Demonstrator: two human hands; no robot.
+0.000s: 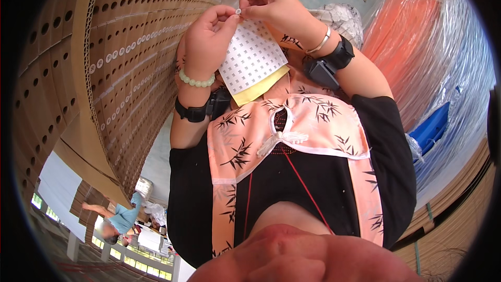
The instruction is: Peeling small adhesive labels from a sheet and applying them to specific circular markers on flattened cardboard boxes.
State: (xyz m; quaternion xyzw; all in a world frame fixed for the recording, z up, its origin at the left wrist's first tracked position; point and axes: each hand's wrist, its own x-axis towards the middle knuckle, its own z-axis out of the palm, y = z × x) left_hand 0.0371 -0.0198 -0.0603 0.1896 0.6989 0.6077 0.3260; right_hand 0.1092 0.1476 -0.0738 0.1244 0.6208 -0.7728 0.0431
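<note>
A small round white sticker (238, 11) sits between the fingertips of both hands. My left hand (211, 36) is closed in a pinch at its left side. My right hand (279, 13) pinches from the right, its thumb and forefinger meeting at the sticker's edge. Just below the fingers lies a white sticker sheet (253, 57) covered in rows of small dark marks. A yellow backing sheet (261, 87) shows beneath its near edge. What supports the sheets is hidden. My lap is partly covered by a peach apron (323, 115) with black bamboo leaves.
At the left rises a tall stack of brown cardboard (120, 47) with rows of round holes, several covered by white round stickers. Plastic-wrapped orange bundles (402, 15) and a blue piece (430, 128) are at the right. A person in a blue shirt (125, 218) is in the background.
</note>
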